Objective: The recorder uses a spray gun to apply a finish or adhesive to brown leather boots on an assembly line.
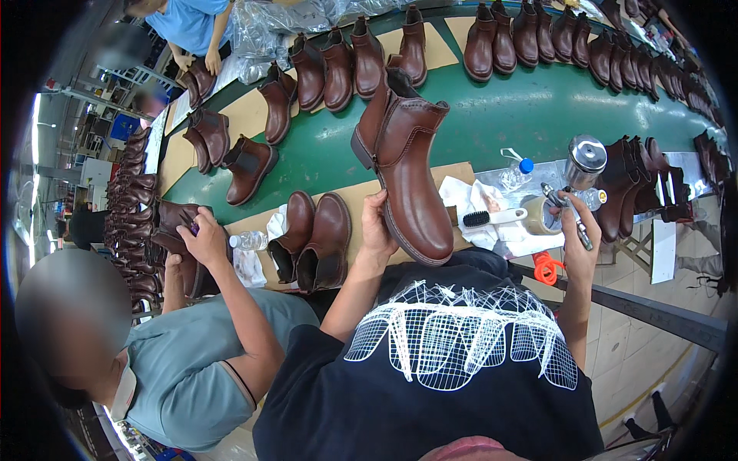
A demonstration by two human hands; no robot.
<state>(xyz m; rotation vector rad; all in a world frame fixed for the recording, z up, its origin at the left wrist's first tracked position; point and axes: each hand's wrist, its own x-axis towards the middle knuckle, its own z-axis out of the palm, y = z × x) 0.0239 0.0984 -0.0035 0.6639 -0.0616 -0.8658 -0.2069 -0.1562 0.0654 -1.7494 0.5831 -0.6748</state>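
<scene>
Nearest is the wearer's black shirt point(477, 419); beyond it spreads a green table point(500, 119). Above its near side, the left hand point(376, 229) grasps a brown boot point(416, 173), toe toward the shirt; the right hand point(578, 242) grips a slim metal tool point(553, 197).

Green-topped table point(323, 157), pale tiled floor point(634, 346), strip lights point(34, 184) left.

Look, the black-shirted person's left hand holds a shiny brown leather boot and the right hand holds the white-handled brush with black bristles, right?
No: the head view shows the right hand holding a silver metal tool; the white-handled brush with black bristles lies to its left. The left hand does hold the brown boot.
</scene>
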